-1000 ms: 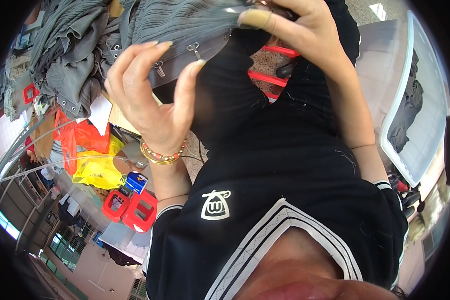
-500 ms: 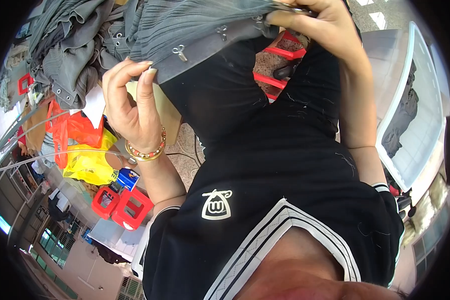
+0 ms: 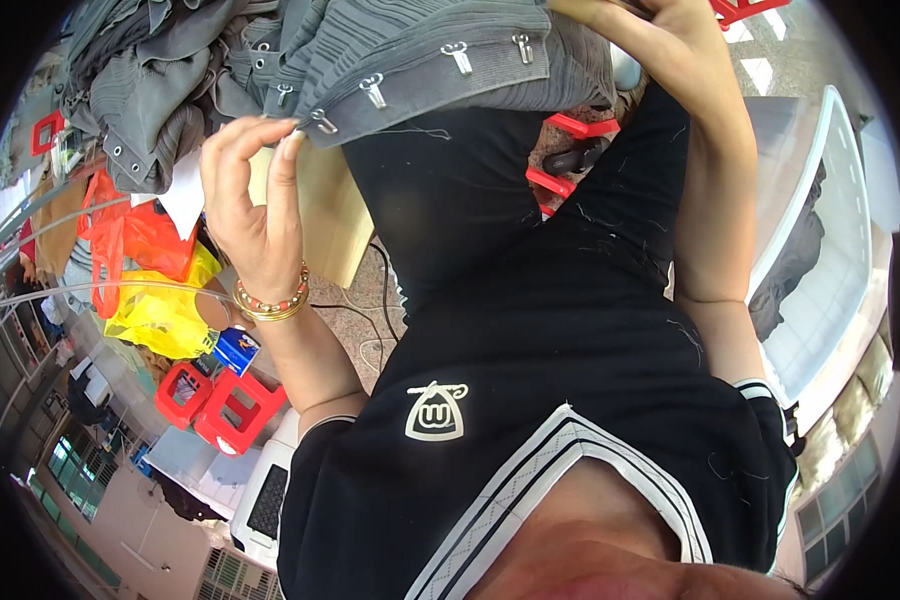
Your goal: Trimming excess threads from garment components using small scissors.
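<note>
A grey ribbed garment lies across my lap at the top of the view. Silver metal hooks, several of them, run in a row along its flat edge band. With thumb and fingertips, my left hand pinches the left end of this band, beside the lowest hook. My right hand is above the right part of the garment. The upper edge of the picture cuts off its fingers, so whatever they hold is hidden.
More grey garments with eyelets are heaped at the left. Below them are a red plastic bag, a yellow bag and red stools. A white bin with dark cloth stands at the right. Cables trail on the floor.
The hooked band now lies flatter and shows more hooks. My right hand has moved up, with its fingers leaving the picture. My left hand stays on the band's end.
</note>
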{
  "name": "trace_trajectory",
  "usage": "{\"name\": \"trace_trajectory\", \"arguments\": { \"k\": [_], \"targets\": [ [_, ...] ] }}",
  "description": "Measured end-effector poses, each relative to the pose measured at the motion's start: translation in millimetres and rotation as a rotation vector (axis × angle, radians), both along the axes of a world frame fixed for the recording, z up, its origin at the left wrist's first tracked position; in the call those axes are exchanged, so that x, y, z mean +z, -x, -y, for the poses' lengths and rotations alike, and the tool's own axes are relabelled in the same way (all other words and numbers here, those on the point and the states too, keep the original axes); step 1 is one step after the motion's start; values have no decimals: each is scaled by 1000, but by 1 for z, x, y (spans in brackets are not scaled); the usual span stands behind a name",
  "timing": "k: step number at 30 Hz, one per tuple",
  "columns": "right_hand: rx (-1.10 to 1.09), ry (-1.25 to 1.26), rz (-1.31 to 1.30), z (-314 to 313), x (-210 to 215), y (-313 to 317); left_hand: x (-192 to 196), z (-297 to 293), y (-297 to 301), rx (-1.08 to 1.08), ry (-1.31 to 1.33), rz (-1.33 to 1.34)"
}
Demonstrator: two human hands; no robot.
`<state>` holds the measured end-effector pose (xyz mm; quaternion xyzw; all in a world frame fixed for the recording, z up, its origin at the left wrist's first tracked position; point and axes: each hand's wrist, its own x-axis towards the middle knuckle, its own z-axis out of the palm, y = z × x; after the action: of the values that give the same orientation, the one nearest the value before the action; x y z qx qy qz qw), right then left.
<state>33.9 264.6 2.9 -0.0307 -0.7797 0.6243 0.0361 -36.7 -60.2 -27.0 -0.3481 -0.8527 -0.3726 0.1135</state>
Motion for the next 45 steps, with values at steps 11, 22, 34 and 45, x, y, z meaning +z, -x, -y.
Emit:
{"name": "trace_trajectory", "arguments": {
  "k": [11, 22, 34, 45],
  "targets": [
    [-105, -99, -326, -12, -33, -26, 22, -40, -10, -8, -307, 23],
    [37, -115, -192, 15, -10, -35, 41, -80, -24, -52, 23, -126],
    [67, -234, -243, 27, 18, -26, 43, -89, -23, -109, -86, -196],
    [112, -356, -326, 24, 21, -20, 31, -94, -12, -109, -154, -250]
  ]
}}
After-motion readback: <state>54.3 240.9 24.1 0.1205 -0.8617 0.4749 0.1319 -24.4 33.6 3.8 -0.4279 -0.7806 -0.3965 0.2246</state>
